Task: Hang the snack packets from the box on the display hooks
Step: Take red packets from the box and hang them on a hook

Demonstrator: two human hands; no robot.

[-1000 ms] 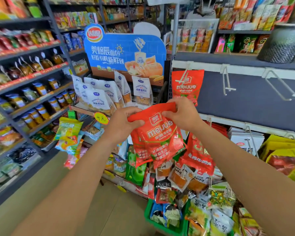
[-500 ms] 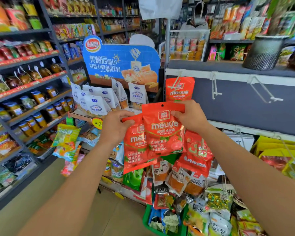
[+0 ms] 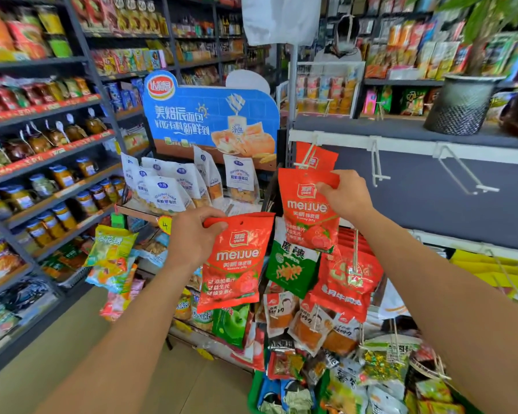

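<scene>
My right hand pinches the top right corner of a red meijue snack packet, held up just below a white display hook. Another red packet hangs on that hook behind it. My left hand grips the top left corner of a second red meijue packet, which hangs lower and to the left. The box is not in view.
Two bare white hooks stick out from the grey panel to the right. Below hang crowded snack packets over a green basket. A blue bread display and jar shelves stand left. A potted plant sits on top.
The two packets, held together before, have come apart. My right hand has lifted one toward the hook; my left hand has lowered the other to the left.
</scene>
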